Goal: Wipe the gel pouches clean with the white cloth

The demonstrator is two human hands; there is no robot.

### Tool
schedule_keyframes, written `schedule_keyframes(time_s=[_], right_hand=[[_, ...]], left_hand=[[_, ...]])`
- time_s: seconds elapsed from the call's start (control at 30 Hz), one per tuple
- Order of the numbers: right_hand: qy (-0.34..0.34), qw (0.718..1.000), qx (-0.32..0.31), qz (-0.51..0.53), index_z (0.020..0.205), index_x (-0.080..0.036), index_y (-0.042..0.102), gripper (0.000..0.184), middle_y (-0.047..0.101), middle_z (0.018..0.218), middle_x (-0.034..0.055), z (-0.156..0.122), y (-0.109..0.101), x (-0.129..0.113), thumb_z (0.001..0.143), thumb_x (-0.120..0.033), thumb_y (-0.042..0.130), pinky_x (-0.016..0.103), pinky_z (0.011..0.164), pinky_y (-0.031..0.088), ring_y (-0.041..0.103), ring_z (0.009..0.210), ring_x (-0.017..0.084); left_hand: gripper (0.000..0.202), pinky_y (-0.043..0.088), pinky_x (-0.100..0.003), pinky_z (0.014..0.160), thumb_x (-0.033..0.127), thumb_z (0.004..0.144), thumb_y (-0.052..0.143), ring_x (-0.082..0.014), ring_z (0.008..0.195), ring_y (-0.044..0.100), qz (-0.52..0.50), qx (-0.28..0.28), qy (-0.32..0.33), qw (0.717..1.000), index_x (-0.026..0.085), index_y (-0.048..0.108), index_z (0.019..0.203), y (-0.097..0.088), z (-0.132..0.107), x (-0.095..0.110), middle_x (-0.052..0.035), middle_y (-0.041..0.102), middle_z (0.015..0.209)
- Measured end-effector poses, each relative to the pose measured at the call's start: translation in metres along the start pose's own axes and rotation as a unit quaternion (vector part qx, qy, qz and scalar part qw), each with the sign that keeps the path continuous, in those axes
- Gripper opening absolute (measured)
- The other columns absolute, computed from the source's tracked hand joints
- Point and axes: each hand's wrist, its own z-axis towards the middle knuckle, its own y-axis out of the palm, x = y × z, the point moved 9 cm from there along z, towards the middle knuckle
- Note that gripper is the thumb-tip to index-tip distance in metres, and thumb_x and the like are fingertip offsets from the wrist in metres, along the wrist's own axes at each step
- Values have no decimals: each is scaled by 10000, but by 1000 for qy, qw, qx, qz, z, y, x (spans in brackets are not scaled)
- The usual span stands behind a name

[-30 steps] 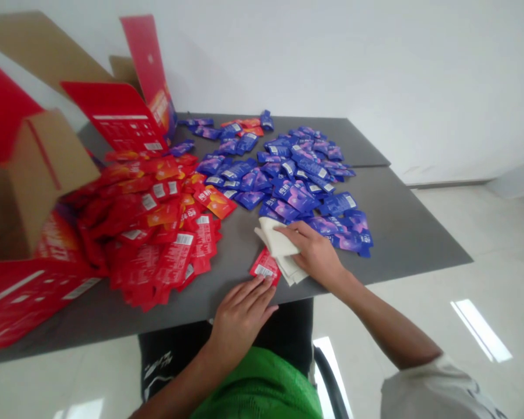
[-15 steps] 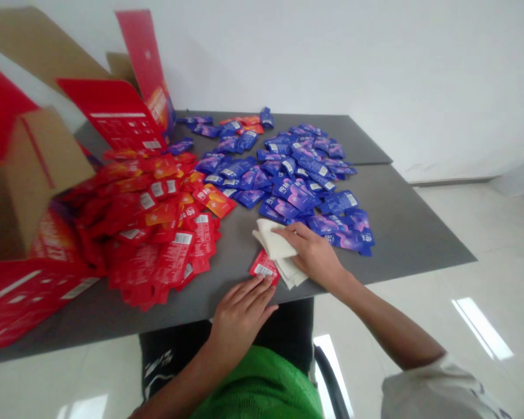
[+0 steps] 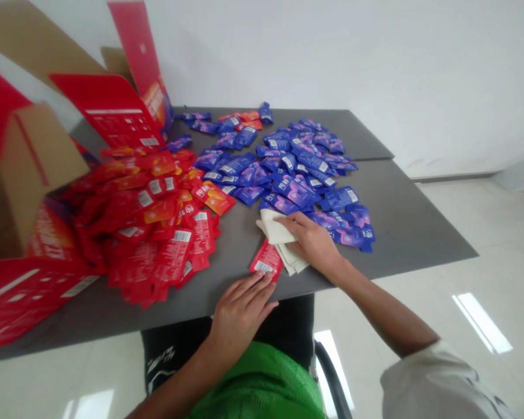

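Observation:
A single red sachet (image 3: 267, 257) lies barcode side up close to the front edge of the grey table. My left hand (image 3: 244, 302) rests flat with fingers stretched out, its fingertips on the sachet's lower edge. In my right hand (image 3: 312, 241) is a folded cream cloth (image 3: 278, 227), gripped between thumb and fingers. The cloth touches the table just right of the sachet and covers part of its upper right side. Behind the cloth lies a heap of blue-purple sachets (image 3: 297, 186). Left of my hands is a pile of red sachets (image 3: 174, 250).
An open red cardboard box (image 3: 21, 297) lies on its side at the left, red sachets spilling from its mouth. Several blue and orange sachets (image 3: 244, 119) are scattered at the back. A white wall (image 3: 332, 52) stands behind the grey table (image 3: 419, 233).
My right hand and the cloth have moved slightly away from me, uncovering more of the red sachet. My left hand stays on the sachet's lower edge.

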Motion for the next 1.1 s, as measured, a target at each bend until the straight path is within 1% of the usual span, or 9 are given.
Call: schedule_keyframes(time_s=[0.07, 0.17, 0.23, 0.4, 0.53, 0.7, 0.87, 1.0, 1.1], right_hand=[[-28, 999, -2, 29, 1440, -227, 579, 566, 652, 1329, 103, -16, 1, -21, 899, -59, 581, 304, 898, 593, 689, 1134, 236], [-83, 993, -48, 74, 1432, -244, 579, 505, 671, 1321, 85, -41, 16, -58, 940, -133, 606, 302, 918, 590, 700, 1112, 218], [-87, 990, -70, 81, 1414, -237, 595, 472, 684, 1299, 78, -46, 25, -65, 950, -153, 616, 302, 918, 589, 710, 1081, 211], [-22, 998, -43, 34, 1417, -231, 606, 523, 651, 1330, 94, -13, 22, -21, 913, -92, 626, 289, 886, 591, 694, 1116, 226], [18, 999, -26, -11, 1401, -209, 621, 510, 662, 1281, 105, 7, 11, 10, 910, -75, 592, 300, 876, 597, 697, 1073, 232], [-17, 999, -1, 35, 1455, -248, 562, 566, 643, 1322, 97, -20, 1, -21, 916, -76, 580, 313, 920, 595, 680, 1146, 240], [-75, 991, -75, 80, 1428, -249, 578, 510, 672, 1312, 78, -49, 26, -62, 931, -137, 613, 315, 926, 597, 709, 1079, 218], [-20, 997, -53, 55, 1424, -242, 598, 546, 651, 1336, 88, -26, 24, -29, 900, -91, 618, 300, 910, 593, 694, 1119, 228], [23, 999, -28, 17, 1417, -220, 609, 550, 654, 1299, 102, -5, 14, 3, 890, -66, 583, 299, 897, 589, 692, 1103, 238]], left_hand=[[227, 559, -384, 960, 298, 1017, 633, -235, 1119, 726, 0, -2, -4, 1000, 190, 734, 1188, 0, 0, -1, -59, 783, 1188], [173, 580, -397, 871, 261, 996, 643, -239, 868, 752, 3, 2, -18, 1000, 202, 770, 894, -1, -1, -3, -56, 796, 875], [200, 579, -405, 848, 247, 989, 646, -240, 810, 744, 4, 2, -23, 1000, 202, 758, 829, -2, -1, -4, -51, 779, 810], [245, 542, -392, 978, 284, 1013, 638, -242, 1152, 711, -4, -6, 0, 1000, 174, 713, 1218, 0, 1, 0, -52, 768, 1236], [251, 535, -382, 987, 299, 1019, 634, -231, 1197, 695, -6, -6, -2, 1000, 188, 707, 1232, 1, 0, 0, -39, 759, 1261], [232, 552, -392, 971, 303, 1012, 643, -235, 1133, 718, -5, -9, -7, 1000, 187, 725, 1195, 2, -1, -1, -49, 778, 1204], [191, 582, -403, 866, 242, 985, 649, -235, 816, 740, 6, -3, -29, 1000, 209, 753, 829, 0, -1, -5, -52, 775, 809], [202, 555, -396, 968, 273, 1002, 651, -242, 1107, 725, -4, -17, -10, 1000, 185, 733, 1164, 3, 0, -1, -57, 788, 1159], [258, 542, -388, 994, 293, 1008, 648, -233, 1197, 695, -6, -11, -4, 1000, 184, 703, 1236, 2, 0, 1, -48, 760, 1258]])
